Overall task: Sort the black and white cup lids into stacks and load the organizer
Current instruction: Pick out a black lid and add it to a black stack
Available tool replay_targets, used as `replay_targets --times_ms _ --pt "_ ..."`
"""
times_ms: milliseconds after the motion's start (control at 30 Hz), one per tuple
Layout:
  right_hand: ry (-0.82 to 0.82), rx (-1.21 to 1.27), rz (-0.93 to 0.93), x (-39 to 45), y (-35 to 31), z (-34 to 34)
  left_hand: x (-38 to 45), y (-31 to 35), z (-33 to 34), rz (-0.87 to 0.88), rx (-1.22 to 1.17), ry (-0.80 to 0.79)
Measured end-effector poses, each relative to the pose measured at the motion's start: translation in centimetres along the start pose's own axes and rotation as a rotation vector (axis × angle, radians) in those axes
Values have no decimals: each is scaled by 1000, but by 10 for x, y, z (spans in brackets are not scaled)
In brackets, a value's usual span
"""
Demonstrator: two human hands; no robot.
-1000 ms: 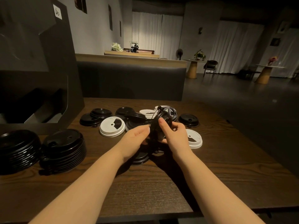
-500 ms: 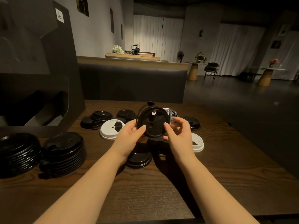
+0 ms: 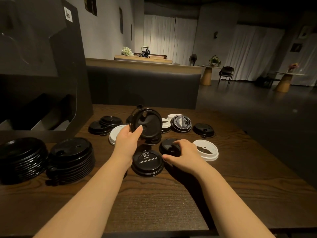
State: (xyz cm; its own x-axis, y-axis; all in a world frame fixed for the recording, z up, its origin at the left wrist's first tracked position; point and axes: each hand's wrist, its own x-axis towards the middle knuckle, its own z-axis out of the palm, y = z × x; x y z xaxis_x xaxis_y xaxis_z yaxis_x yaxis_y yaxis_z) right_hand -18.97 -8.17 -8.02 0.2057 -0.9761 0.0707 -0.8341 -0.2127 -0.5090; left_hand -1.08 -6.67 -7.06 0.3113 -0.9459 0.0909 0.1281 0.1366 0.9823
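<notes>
My left hand [image 3: 127, 141] holds a black lid [image 3: 147, 124] upright above the table, its face turned toward me. My right hand [image 3: 183, 155] rests low on a flat black lid [image 3: 167, 146], fingers curled over its edge. Another black lid [image 3: 147, 163] lies between my wrists. A white lid [image 3: 206, 150] sits just right of my right hand, and a second white lid [image 3: 115, 133] is half hidden behind my left hand. Two tall stacks of black lids [image 3: 72, 158] [image 3: 22, 157] stand at the left. The dark organizer [image 3: 42, 79] rises at the far left.
More loose black lids [image 3: 204, 129] [image 3: 109, 121] [image 3: 181, 123] and a white one [image 3: 165, 121] are scattered across the middle of the wooden table [image 3: 248, 160]. A padded bench back [image 3: 142, 86] runs behind the far edge. The table's right edge drops to dark floor.
My right hand has let go of the raised black lid and dropped down onto a flat black lid on the table. The left hand alone now holds the raised lid.
</notes>
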Motion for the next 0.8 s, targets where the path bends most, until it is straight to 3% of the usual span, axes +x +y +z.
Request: replay_targets --times_ms 267,367,433,500,633,700,800 --pt "5 -107 -9 -1 2 -3 -5 0 3 -4 91 -86" --pt "120 -140 -16 1 1 -4 -7 -1 4 21 99 -108" --pt "246 114 37 0 0 -5 -9 -1 3 32 87 -115" --pt "318 544 101 0 -1 -8 -8 -3 2 50 108 -137" --pt "163 1267 152 -4 -8 -16 -11 -6 6 107 220 -272" --pt "65 1425 144 -4 -10 -18 -14 -6 11 119 233 -329" --pt "-66 1420 122 -4 -12 -17 -17 -5 15 137 234 -339"
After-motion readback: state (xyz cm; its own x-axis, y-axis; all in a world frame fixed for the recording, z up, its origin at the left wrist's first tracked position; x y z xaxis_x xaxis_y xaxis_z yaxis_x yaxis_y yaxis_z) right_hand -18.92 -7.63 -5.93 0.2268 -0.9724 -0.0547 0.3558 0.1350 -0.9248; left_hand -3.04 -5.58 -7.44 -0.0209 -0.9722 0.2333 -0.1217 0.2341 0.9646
